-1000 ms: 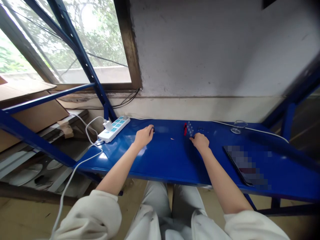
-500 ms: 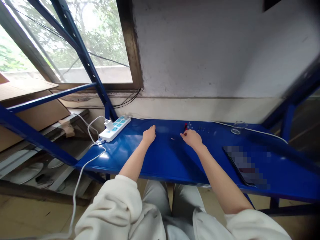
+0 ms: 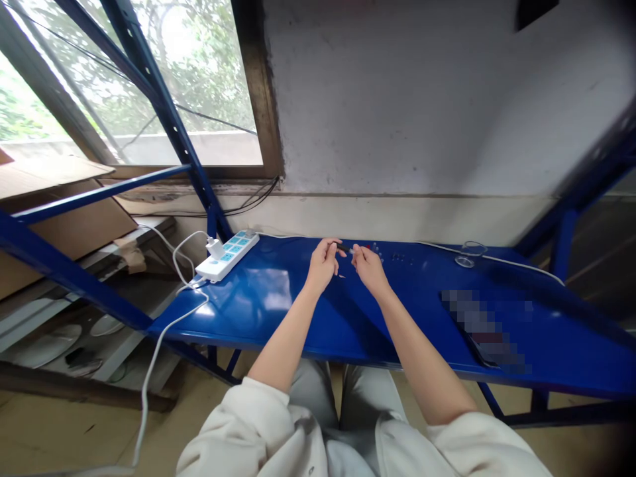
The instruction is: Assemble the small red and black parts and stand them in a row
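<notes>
My left hand (image 3: 322, 266) is closed around a thin black pen-like stick (image 3: 342, 248), held just above the blue table. At the right end of this stick my right hand (image 3: 370, 270) pinches a small pale or clear piece (image 3: 352, 251); whether the two are joined cannot be made out. Behind my right hand lie several small clear pieces (image 3: 376, 250) and a red piece (image 3: 368, 247), partly hidden by the fingers. A tiny pinkish sliver (image 3: 342, 276) rests on the table between my wrists.
On the blue table (image 3: 278, 324), a white power strip (image 3: 223, 260) with a plug and cable stands at the left. Tiny dark bits (image 3: 400, 258) lie right of my hands. Farther right are a clear round object (image 3: 465, 262) and a dark, blurred-out flat device (image 3: 470, 328).
My left hand has moved right toward my right hand, and the black stick now shows between them. My right hand has shifted slightly left, away from the small clear pieces.
</notes>
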`<control>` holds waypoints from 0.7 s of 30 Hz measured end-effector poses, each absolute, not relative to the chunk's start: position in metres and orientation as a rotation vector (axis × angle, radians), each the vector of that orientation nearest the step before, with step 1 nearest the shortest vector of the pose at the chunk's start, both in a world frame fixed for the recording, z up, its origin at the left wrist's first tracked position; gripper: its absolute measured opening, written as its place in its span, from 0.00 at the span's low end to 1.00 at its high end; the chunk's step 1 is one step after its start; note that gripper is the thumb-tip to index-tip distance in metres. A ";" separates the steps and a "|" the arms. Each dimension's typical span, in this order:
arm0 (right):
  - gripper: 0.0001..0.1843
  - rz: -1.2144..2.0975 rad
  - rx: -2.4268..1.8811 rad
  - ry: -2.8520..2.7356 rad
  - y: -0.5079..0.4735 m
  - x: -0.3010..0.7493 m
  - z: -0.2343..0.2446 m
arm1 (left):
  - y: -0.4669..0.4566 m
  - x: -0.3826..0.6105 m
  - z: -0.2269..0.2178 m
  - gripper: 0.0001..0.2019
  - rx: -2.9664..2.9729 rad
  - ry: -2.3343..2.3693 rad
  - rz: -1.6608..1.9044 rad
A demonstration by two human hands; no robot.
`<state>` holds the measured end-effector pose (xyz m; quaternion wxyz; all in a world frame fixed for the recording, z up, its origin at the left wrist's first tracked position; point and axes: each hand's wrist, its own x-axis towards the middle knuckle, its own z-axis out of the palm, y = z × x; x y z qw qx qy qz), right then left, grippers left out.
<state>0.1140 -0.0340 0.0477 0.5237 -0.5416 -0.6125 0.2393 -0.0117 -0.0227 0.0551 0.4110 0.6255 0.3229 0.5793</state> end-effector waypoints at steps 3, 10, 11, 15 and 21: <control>0.26 0.723 -1.152 -1.358 -0.044 0.111 0.053 | -0.040 -0.010 0.061 0.13 1.566 0.814 1.490; 0.22 0.797 -1.046 -1.366 -0.062 0.110 0.062 | -0.058 -0.008 0.062 0.12 1.590 0.848 1.509; 0.22 0.761 -1.057 -1.388 -0.063 0.111 0.062 | -0.059 -0.008 0.061 0.12 1.592 0.859 1.512; 0.21 0.592 -1.134 -1.473 -0.066 0.112 0.063 | -0.058 -0.009 0.058 0.12 1.601 0.893 1.505; 0.19 0.470 -1.211 -1.547 -0.074 0.110 0.070 | -0.057 -0.013 0.058 0.13 1.703 0.978 1.445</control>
